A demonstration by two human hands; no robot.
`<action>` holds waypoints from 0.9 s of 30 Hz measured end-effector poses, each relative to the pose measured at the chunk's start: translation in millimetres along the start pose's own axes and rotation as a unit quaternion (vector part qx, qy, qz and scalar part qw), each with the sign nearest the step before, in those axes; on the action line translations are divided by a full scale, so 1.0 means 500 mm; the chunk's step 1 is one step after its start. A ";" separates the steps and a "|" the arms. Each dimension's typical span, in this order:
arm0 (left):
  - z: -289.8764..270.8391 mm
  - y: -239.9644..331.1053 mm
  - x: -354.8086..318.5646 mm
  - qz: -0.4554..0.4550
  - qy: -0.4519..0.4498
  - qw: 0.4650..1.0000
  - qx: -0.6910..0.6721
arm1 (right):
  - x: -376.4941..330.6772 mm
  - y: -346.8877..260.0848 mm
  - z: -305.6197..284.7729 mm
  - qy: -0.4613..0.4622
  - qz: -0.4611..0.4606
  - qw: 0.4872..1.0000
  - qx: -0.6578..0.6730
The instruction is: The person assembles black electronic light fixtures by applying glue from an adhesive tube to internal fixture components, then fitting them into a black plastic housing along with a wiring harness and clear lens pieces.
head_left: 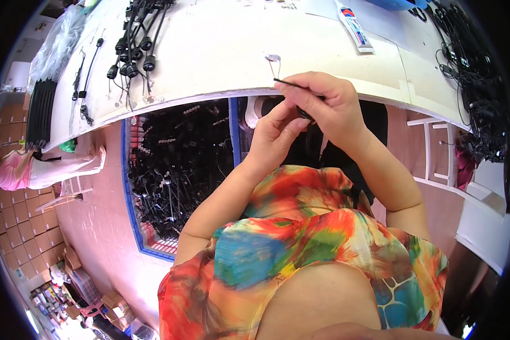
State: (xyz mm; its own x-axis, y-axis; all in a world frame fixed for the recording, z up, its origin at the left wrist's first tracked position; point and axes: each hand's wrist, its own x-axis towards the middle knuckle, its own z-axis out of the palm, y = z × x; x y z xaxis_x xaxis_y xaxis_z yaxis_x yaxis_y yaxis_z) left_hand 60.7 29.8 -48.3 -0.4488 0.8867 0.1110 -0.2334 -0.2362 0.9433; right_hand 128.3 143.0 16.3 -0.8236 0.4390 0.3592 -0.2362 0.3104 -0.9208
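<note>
My right hand (327, 105) is closed on a small black socket part (305, 113) with a thin black wire (289, 84) running out to the left, just above the front edge of the white worktable (221, 51). My left hand (275, 136) comes up from below, and its fingertips pinch the same black part from underneath. Both hands meet in front of my chest. Most of the part is hidden between the fingers.
Bunches of black sockets with cables (133, 48) lie at the table's back left. A white tube (354, 25) lies at the back right beside a heap of black cables (473, 73). A blue crate (175, 170) full of black parts stands on the floor. Another person (34, 167) sits far left.
</note>
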 end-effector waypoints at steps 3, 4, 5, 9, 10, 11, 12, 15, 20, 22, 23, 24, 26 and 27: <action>0.009 0.004 -0.007 -0.033 -0.002 0.999 0.037 | -0.005 0.007 -0.017 -0.013 0.060 0.993 0.106; 0.010 0.007 -0.009 -0.054 -0.012 0.996 0.064 | -0.007 0.004 -0.026 -0.030 0.094 0.983 0.158; 0.017 0.016 -0.006 -0.039 -0.013 0.998 0.040 | -0.009 0.003 -0.035 -0.025 0.097 0.983 0.156; -0.019 0.082 0.011 -0.017 -0.005 0.985 0.169 | -0.018 -0.018 -0.078 -0.082 0.151 0.975 0.141; -0.019 0.107 0.012 -0.059 0.042 0.989 0.132 | -0.020 -0.021 -0.088 -0.105 0.165 0.974 0.114; -0.028 0.121 0.014 -0.050 0.051 0.989 0.132 | -0.023 -0.024 -0.096 -0.125 0.165 0.974 0.087; -0.031 0.135 0.017 -0.051 0.053 0.991 0.109 | -0.025 -0.028 -0.097 -0.126 0.169 0.973 0.089; -0.013 0.167 0.035 0.023 0.037 0.983 0.176 | -0.032 -0.035 -0.096 -0.146 0.174 0.973 0.051; -0.020 0.181 0.044 -0.055 -0.020 0.972 0.226 | -0.029 -0.031 -0.094 -0.203 0.144 0.968 0.012; -0.023 0.182 0.045 -0.107 -0.024 0.975 0.194 | -0.028 -0.030 -0.096 -0.191 0.138 0.971 0.024; -0.020 0.181 0.045 -0.109 -0.021 0.975 0.190 | -0.026 -0.031 -0.099 -0.179 0.129 0.975 0.036; -0.016 0.179 0.044 -0.126 -0.020 0.977 0.170 | -0.022 -0.035 -0.102 -0.182 0.133 0.974 0.035; -0.015 0.172 0.044 -0.145 -0.019 0.978 0.147 | -0.009 -0.051 -0.110 -0.186 0.213 0.958 0.047; -0.015 0.169 0.044 -0.139 -0.019 0.981 0.133 | -0.002 -0.059 -0.107 -0.183 0.216 0.959 0.023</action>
State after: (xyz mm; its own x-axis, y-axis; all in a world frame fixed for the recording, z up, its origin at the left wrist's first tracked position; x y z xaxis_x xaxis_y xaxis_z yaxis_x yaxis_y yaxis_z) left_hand 24.7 26.4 31.3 -0.3657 0.9176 -0.1557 -0.1066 0.1249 0.9864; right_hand 164.0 178.6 51.4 -0.9737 0.1898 -0.1264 0.1517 0.1250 -0.9805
